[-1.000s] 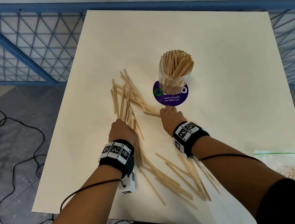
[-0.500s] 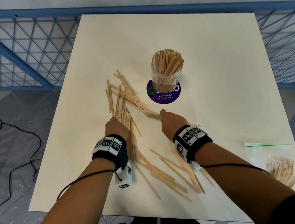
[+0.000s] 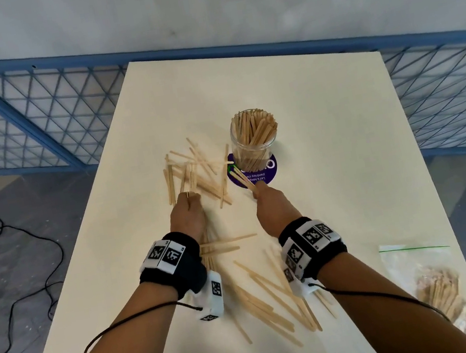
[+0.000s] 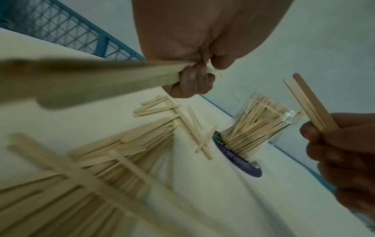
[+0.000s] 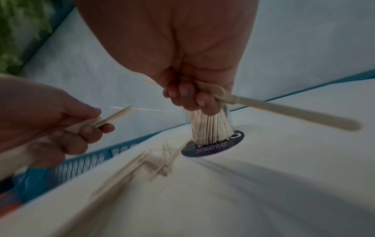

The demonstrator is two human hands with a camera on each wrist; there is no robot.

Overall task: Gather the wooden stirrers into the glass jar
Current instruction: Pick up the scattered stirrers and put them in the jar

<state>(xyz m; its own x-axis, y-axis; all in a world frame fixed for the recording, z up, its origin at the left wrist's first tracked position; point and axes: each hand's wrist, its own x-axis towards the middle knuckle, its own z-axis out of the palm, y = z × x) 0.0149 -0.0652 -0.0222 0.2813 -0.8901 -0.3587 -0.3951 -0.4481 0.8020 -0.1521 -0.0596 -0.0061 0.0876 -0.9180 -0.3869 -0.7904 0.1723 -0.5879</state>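
Observation:
A glass jar (image 3: 254, 141) packed with upright wooden stirrers stands on a purple round coaster (image 3: 268, 171) mid-table. Loose stirrers (image 3: 194, 174) lie fanned out left of the jar, and more stirrers (image 3: 271, 297) lie near the front edge between my forearms. My left hand (image 3: 188, 204) grips a few stirrers (image 4: 101, 75), raised a little above the left pile. My right hand (image 3: 259, 192) holds a few stirrers (image 3: 241, 176) that point toward the jar, just in front of the coaster. In the left wrist view my right hand (image 4: 324, 128) shows its stirrers (image 4: 310, 99) beside the jar (image 4: 257, 126).
The cream table (image 3: 324, 116) ends close to my body at the front. A clear zip bag (image 3: 431, 281) with more stirrers lies at the front right corner. A blue mesh fence (image 3: 37, 117) runs behind and beside the table. Cables (image 3: 25, 275) lie on the floor at left.
Both hands have lifted off the table, each with a few stirrers picked up. The right hand has moved nearer the jar. The head view has tilted up.

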